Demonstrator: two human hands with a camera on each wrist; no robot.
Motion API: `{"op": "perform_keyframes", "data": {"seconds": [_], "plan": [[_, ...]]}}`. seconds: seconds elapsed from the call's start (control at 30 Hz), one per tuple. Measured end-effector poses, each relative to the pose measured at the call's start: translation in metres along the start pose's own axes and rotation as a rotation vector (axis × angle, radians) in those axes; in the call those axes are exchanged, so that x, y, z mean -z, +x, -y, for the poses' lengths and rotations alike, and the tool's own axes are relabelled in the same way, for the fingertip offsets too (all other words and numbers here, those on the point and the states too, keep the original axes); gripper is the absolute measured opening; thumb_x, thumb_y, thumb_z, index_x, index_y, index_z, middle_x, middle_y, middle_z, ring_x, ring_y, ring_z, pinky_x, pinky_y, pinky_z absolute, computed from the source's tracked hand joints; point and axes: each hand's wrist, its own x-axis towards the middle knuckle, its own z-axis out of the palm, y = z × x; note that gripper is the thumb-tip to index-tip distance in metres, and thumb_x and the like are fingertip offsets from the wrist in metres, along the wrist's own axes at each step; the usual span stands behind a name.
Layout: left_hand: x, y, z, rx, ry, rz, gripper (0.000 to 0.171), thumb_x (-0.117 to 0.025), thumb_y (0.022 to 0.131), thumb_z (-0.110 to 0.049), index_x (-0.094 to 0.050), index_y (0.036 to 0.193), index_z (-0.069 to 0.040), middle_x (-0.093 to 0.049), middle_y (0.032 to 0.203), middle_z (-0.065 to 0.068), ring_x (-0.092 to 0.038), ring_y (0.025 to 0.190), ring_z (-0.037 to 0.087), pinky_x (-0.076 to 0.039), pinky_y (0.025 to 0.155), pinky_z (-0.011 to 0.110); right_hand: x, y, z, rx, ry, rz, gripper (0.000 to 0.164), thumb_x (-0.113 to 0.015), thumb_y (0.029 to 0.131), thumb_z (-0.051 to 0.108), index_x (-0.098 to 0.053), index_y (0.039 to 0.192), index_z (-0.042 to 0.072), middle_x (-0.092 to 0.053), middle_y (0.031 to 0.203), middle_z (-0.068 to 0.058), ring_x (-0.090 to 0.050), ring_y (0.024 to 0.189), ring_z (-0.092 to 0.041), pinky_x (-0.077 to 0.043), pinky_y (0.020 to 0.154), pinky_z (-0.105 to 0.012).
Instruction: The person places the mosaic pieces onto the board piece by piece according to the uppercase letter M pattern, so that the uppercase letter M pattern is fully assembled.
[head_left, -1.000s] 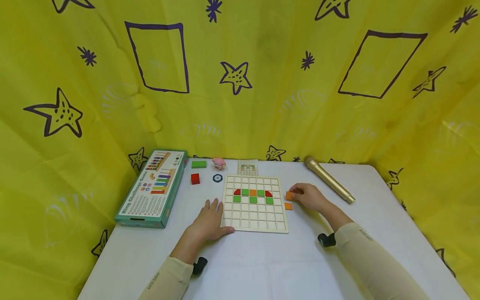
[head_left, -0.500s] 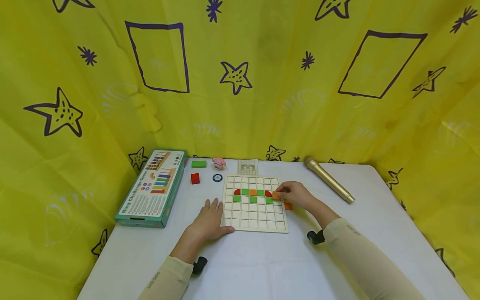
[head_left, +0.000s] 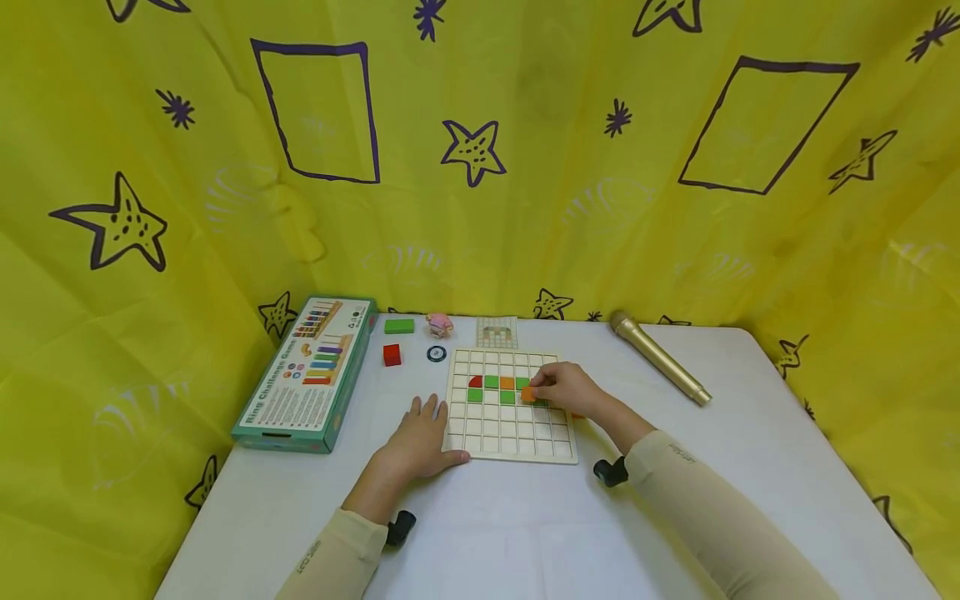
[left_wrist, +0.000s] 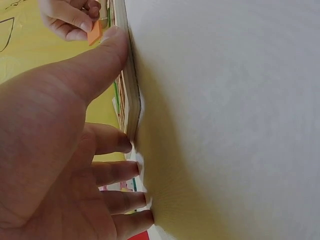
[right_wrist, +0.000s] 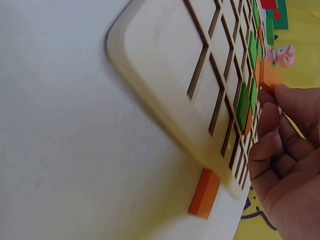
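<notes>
A pale wooden grid board (head_left: 483, 433) lies on the white table, with green tiles (head_left: 507, 398), an orange tile (head_left: 507, 383) and a red rounded piece (head_left: 476, 382) in its cells. My right hand (head_left: 567, 389) pinches another orange square tile (head_left: 528, 394) between thumb and fingers, over the middle right of the grid. That hand hides some cells and pieces there. My left hand (head_left: 416, 442) rests spread at the board's near left corner, its thumb (left_wrist: 112, 42) along the front edge. A further orange tile (right_wrist: 205, 195) lies on the table beside the board's right edge.
Behind the board lies a pattern card (head_left: 497, 332). A game box (head_left: 303, 375), a green block (head_left: 399, 326), a red cube (head_left: 392, 355), a round chip (head_left: 437, 354) and a pink figurine (head_left: 439, 325) are at left. A gold microphone (head_left: 660, 358) lies at back right.
My right hand has picked up the orange tile from the table right of the board and carried it left over the grid. My left hand has stayed in place.
</notes>
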Motion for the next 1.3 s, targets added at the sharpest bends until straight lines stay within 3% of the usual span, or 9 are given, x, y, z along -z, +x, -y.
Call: {"op": "perform_keyframes", "data": {"seconds": [0.3, 0.8, 1.3], "plan": [[0.001, 0.0, 0.0, 0.001, 0.007, 0.007, 0.098, -0.072, 0.086, -0.058, -0.038, 0.15, 0.008, -0.03, 0.158, 0.028, -0.023, 0.145, 0.052, -0.029, 0.115, 0.057, -0.018, 0.007, 0.022, 0.002, 0.057, 0.029, 0.004, -0.072, 0.093, 0.011, -0.073, 0.094, 0.007, -0.069, 0.089, 0.0, -0.06, 0.079, -0.016, -0.051, 0.069, -0.03], [0.001, 0.002, 0.003, 0.01, 0.004, 0.022, 0.099, -0.071, 0.086, -0.059, -0.037, 0.152, 0.007, -0.029, 0.159, 0.026, -0.022, 0.146, 0.051, -0.028, 0.116, 0.056, -0.05, 0.019, 0.04, 0.036, 0.039, 0.031, 0.006, -0.074, 0.091, 0.016, -0.075, 0.092, 0.011, -0.069, 0.089, 0.005, -0.058, 0.083, -0.015, -0.049, 0.075, -0.031], [0.001, 0.001, 0.003, -0.015, 0.023, 0.014, 0.098, -0.069, 0.087, -0.06, -0.038, 0.15, 0.008, -0.03, 0.158, 0.028, -0.023, 0.145, 0.052, -0.031, 0.114, 0.056, -0.063, 0.019, 0.058, 0.053, 0.009, 0.051, 0.005, -0.074, 0.092, 0.015, -0.072, 0.088, 0.012, -0.068, 0.083, 0.005, -0.058, 0.078, -0.014, -0.05, 0.072, -0.029]]}}
